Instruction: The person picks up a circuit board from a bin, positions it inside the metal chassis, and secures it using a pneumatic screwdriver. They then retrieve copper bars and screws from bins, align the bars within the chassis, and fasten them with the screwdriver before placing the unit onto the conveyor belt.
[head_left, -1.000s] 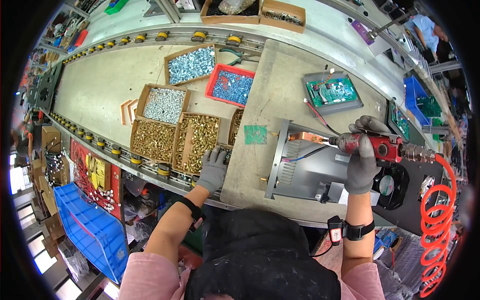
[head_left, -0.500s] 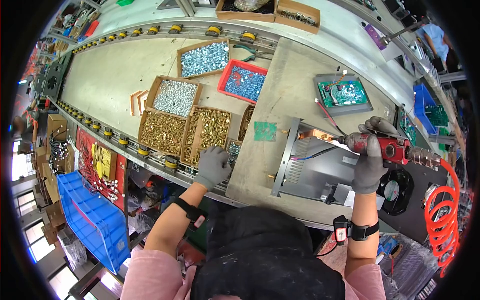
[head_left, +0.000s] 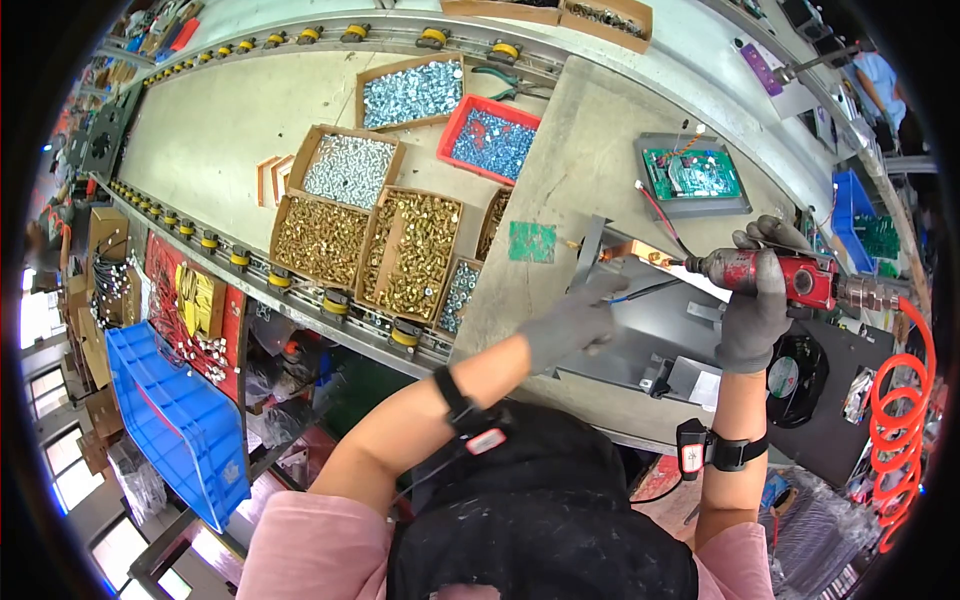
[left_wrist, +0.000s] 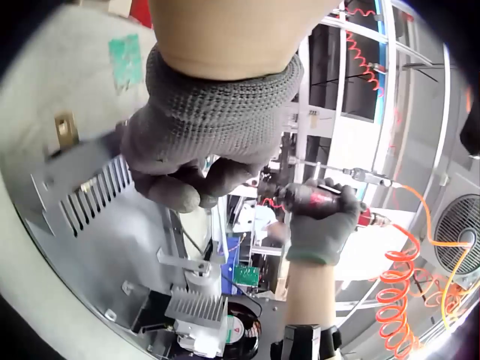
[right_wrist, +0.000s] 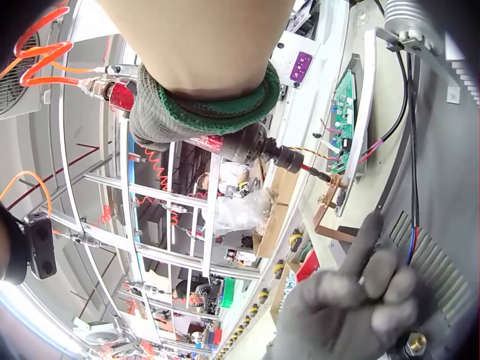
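Observation:
The left gloved hand (head_left: 575, 322) is over the grey metal chassis (head_left: 655, 335), close to the copper bar (head_left: 640, 254). In the right wrist view the left hand (right_wrist: 341, 307) has its index finger extended toward the copper bar (right_wrist: 335, 234) and its other fingers bent; whether anything is in them is hidden. The left wrist view shows the left hand (left_wrist: 210, 135) from behind. The right gloved hand (head_left: 755, 315) grips a red air screwdriver (head_left: 805, 281), its bit (right_wrist: 315, 173) at a brass-coloured fastener (right_wrist: 336, 183) on the bar's end.
Left of the chassis stand boxes of brass-coloured screws (head_left: 408, 250), silver screws (head_left: 345, 170) and a red tray (head_left: 490, 140). A circuit board (head_left: 695, 173) in a grey tray lies behind it. A coiled orange hose (head_left: 893, 400) hangs at right; a black fan (head_left: 793, 380) is nearby.
The left hand has left the small parts boxes and moved right, over the chassis beside the copper bar. The right hand still grips the screwdriver, nearly in place; the head view has shifted slightly.

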